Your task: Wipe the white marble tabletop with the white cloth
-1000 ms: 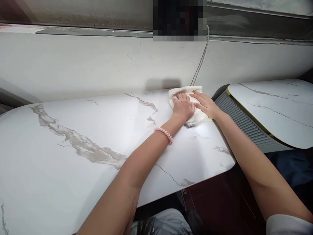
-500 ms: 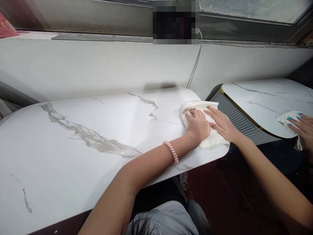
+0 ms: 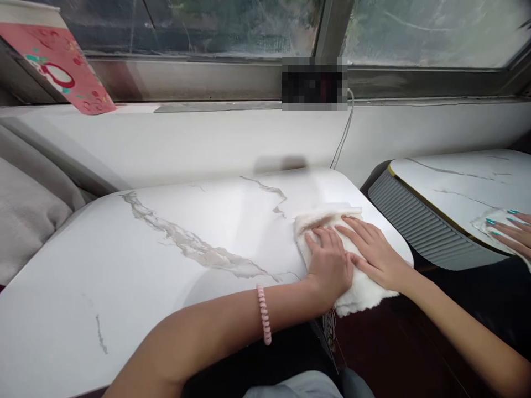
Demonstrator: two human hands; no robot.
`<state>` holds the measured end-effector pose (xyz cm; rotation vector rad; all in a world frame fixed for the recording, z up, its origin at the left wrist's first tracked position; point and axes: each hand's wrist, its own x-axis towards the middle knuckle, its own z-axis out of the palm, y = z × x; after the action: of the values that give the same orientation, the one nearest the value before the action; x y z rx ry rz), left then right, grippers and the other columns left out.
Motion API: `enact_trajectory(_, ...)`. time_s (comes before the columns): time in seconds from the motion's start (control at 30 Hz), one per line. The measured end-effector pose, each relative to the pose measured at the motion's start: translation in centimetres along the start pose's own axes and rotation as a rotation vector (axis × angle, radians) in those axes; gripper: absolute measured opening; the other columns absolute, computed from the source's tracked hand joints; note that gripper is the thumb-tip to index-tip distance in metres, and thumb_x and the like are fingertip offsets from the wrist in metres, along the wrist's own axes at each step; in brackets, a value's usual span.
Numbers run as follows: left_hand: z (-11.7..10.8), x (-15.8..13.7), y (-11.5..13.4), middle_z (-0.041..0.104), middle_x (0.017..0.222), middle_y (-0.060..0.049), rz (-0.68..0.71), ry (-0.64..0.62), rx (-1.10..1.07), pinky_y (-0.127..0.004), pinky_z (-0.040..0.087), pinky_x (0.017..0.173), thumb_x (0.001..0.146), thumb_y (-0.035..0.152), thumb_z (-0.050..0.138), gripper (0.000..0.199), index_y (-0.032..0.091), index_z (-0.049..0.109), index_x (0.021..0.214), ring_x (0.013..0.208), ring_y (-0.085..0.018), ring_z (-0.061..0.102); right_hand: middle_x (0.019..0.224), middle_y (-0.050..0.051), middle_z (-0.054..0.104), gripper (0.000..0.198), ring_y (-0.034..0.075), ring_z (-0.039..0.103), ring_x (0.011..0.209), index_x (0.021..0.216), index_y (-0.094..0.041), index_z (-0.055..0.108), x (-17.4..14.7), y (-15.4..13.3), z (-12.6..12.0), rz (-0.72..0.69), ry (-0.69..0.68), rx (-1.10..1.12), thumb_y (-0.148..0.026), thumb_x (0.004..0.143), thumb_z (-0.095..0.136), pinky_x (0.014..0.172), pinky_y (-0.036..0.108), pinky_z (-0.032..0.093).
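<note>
A fluffy white cloth (image 3: 360,293) lies on the right part of a white, grey-veined tabletop (image 3: 136,293), its lower edge hanging past the table's front edge. My left hand (image 3: 329,268) presses on the cloth with bent fingers that bunch it a little; a pink coil band circles that wrist. Beside it, my right hand (image 3: 377,254) rests flat on the same cloth, fingers stretched out and apart. The two hands nearly touch at the right thumb.
Another person's hand (image 3: 514,232) with teal nails is on a white cloth on a second marbled table (image 3: 452,177) to the right. A pink patterned carton (image 3: 70,72) stands on the windowsill. Grey cushions (image 3: 29,215) are at left; a cable (image 3: 343,135) hangs by the wall.
Both hands and the cloth have moved nearer the table's front edge, where the cloth now overhangs. The view has tilted up and left, bringing in more window and the whole carton.
</note>
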<state>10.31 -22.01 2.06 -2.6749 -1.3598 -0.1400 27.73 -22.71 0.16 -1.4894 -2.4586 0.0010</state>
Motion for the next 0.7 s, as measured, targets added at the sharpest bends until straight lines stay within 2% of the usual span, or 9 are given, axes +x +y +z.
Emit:
enact_trajectory(0.1,0.2,0.4,-1.9,0.054,0.136,-0.028,-0.023,-0.028,0.023,-0.055,0.045,0.094,0.098,0.034,0.032,0.058,-0.004,0.046,0.14,0.12,-0.039,0.053,0.154,0.012,0.034,0.057,0.034,0.03,0.142,0.15,-0.029,0.028,2.8,0.0,0.6,-0.055,-0.02,0.028,-0.05,0.097,0.03,0.109,0.059,0.031)
enact_trajectory(0.2,0.7,2.0,-4.6,0.051,0.138,-0.03,-0.043,-0.052,0.033,-0.055,0.044,0.093,0.098,0.033,0.031,0.059,-0.006,0.043,0.14,0.121,-0.041,0.051,0.153,0.014,0.035,0.058,0.034,0.03,0.142,0.148,-0.026,0.033,6.3,0.6,1.7,-0.079,-0.016,0.047,-0.053,0.097,0.026,0.109,0.058,0.031)
enact_trajectory(0.37,1.9,6.3,-9.8,0.051,0.134,-0.031,-0.091,-0.038,-0.005,-0.05,0.041,0.092,0.097,0.031,0.032,0.057,-0.008,0.041,0.138,0.121,-0.04,0.049,0.152,0.012,0.037,0.058,0.035,0.033,0.139,0.145,-0.028,0.038,13.0,2.4,4.2,0.008,0.037,0.036,-0.055,0.095,0.024,0.109,0.057,0.028)
enact_trajectory(0.5,3.2,9.6,-13.9,0.053,0.131,-0.029,-0.113,-0.009,-0.057,-0.047,0.039,0.093,0.097,0.028,0.031,0.053,-0.006,0.043,0.136,0.122,-0.038,0.047,0.154,0.01,0.034,0.06,0.035,0.031,0.14,0.145,-0.027,0.037,18.3,4.0,5.6,0.055,-0.015,0.033,-0.058,0.096,0.022,0.111,0.055,0.025)
enact_trajectory(0.7,4.7,12.9,-18.4,0.057,0.126,-0.023,-0.152,0.039,-0.125,-0.045,0.038,0.096,0.096,0.027,0.031,0.047,0.0,0.051,0.13,0.12,-0.035,0.047,0.154,0.005,0.035,0.062,0.034,0.03,0.14,0.149,-0.032,0.03,24.1,5.6,7.2,0.026,0.013,0.009,-0.062,0.096,0.016,0.11,0.055,0.025)
